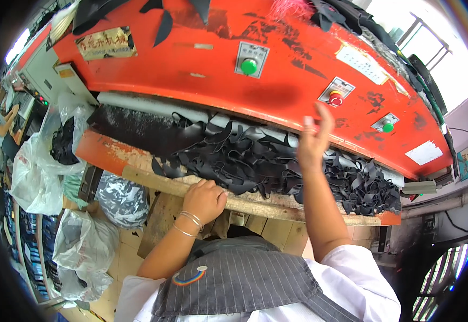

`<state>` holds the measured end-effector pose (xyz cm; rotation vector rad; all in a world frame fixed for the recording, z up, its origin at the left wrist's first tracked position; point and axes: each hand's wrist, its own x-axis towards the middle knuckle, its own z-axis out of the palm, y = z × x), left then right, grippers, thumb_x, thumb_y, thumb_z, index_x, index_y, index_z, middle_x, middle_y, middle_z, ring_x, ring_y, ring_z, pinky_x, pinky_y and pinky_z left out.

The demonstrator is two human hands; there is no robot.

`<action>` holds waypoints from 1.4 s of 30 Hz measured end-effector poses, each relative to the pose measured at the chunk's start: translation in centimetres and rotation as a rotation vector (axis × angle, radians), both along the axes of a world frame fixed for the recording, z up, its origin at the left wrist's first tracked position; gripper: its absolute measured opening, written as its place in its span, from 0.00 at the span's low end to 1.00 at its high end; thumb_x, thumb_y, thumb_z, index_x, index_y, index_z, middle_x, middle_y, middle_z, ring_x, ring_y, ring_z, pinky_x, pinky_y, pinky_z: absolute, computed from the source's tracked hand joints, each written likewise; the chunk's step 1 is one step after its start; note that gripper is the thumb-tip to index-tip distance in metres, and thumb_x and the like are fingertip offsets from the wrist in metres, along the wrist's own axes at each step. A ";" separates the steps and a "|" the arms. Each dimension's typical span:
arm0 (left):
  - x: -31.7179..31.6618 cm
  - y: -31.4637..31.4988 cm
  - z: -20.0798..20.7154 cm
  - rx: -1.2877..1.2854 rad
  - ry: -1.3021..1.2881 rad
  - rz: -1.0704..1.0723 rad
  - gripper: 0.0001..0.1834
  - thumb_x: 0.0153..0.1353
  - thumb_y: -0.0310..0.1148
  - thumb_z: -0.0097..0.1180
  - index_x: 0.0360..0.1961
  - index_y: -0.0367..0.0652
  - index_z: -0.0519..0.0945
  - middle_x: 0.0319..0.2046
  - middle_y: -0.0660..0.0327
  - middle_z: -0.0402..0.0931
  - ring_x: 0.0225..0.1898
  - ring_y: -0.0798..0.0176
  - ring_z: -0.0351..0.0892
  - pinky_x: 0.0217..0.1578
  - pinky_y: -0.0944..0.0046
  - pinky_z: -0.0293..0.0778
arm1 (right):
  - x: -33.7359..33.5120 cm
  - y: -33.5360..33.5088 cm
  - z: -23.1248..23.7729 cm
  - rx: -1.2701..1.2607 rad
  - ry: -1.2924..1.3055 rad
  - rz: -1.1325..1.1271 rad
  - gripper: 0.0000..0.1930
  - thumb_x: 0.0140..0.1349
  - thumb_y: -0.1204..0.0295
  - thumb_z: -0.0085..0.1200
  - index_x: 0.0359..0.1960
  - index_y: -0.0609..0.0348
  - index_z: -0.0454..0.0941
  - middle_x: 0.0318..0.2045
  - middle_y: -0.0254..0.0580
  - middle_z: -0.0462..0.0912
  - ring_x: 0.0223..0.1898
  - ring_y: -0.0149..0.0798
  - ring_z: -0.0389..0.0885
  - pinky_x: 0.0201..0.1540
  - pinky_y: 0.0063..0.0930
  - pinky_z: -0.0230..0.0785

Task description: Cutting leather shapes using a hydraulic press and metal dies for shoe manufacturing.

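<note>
Black offcuts (255,161), thin strips & curled scraps, heaped across the machine bed, from approx centre-left to far rt, under the overhanging orange press head (201,59). Flat black sheet (132,126) lies at the bed's left end, touching the heap.

L hand (204,199): curled into a loose fist, knuckles up, resting on the wooden front edge (277,206) of the bed, just beside the near side of the scrap heap. Can't tell if anything is pinched inside the fist. Thin metal bangles (188,222) on that wrist.

R hand (314,139): raised above the heap, fingers spread & pointing up, palm toward the press head, holding nothing. Fingertips near the red button (336,99); contact not clear. Ring on one finger.

Also on press head: green button (249,66) at centre, second green button (388,127) further rt, white paper labels.

Left of bench: clear plastic bags (38,177) stuffed w/ dark scraps, more bags lower down on tiled floor.

Person wears grey striped apron (244,279) over white top.
</note>
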<state>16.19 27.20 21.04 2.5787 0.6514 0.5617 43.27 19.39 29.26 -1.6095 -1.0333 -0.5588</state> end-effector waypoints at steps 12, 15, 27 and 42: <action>4.0 6.2 3.6 -0.336 0.489 -0.243 0.16 0.57 0.44 0.59 0.21 0.44 0.84 0.24 0.56 0.78 0.33 0.51 0.78 0.36 0.52 0.74 | 3.3 9.1 -3.6 -0.764 -0.099 0.285 0.31 0.61 0.54 0.57 0.58 0.64 0.68 0.50 0.54 0.75 0.53 0.54 0.71 0.55 0.42 0.68; 9.1 10.5 4.7 -0.286 0.069 -0.160 0.10 0.58 0.38 0.58 0.29 0.44 0.86 0.28 0.55 0.79 0.35 0.50 0.79 0.38 0.53 0.75 | 4.3 12.4 -5.0 -0.909 -0.053 0.207 0.32 0.59 0.52 0.58 0.58 0.63 0.68 0.47 0.54 0.75 0.54 0.53 0.71 0.53 0.42 0.70; 20.2 23.5 -4.3 0.117 -0.051 0.014 0.19 0.61 0.35 0.51 0.53 0.45 0.79 0.60 0.60 0.72 0.64 0.51 0.65 0.63 0.51 0.59 | 11.9 18.0 -7.9 -0.703 0.620 0.285 0.23 0.58 0.61 0.61 0.48 0.66 0.76 0.42 0.61 0.80 0.45 0.58 0.79 0.49 0.41 0.71; 21.0 25.8 -2.7 -0.162 -0.069 0.062 0.39 0.57 0.30 0.52 0.69 0.37 0.54 0.60 0.53 0.70 0.65 0.55 0.62 0.64 0.52 0.53 | 9.2 22.0 -10.1 -0.768 0.012 0.251 0.38 0.51 0.57 0.67 0.65 0.49 0.68 0.53 0.52 0.77 0.56 0.50 0.71 0.61 0.42 0.56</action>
